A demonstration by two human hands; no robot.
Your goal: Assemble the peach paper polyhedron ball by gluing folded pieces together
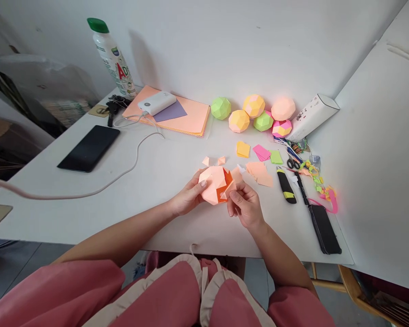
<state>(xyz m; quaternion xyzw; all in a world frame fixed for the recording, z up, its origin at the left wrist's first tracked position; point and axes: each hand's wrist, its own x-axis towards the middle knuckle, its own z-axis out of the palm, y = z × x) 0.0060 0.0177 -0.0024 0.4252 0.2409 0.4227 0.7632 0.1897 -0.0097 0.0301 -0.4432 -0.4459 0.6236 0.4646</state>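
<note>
A peach faceted paper ball [212, 185] with a jagged opening on its right side, orange inside, is held above the table. My left hand [190, 194] grips its left side, thumb on top. At the opening, my right hand [247, 204] pinches a peach paper flap or piece [229, 188]; whether it is joined to the ball is unclear. Small folded peach pieces [221, 161] lie just behind the ball. Flat peach paper pieces [259, 173] are to the right, near orange [243, 149], pink [261, 152] and green [276, 157] slips.
Finished paper balls [239, 121] stand along the wall beside a white box [313, 117]. A cutter [286, 185], scissors [293, 164] and black case [324, 229] lie right. Phone [89, 148], cable [122, 175], power bank [157, 103] and bottle [114, 61] are left.
</note>
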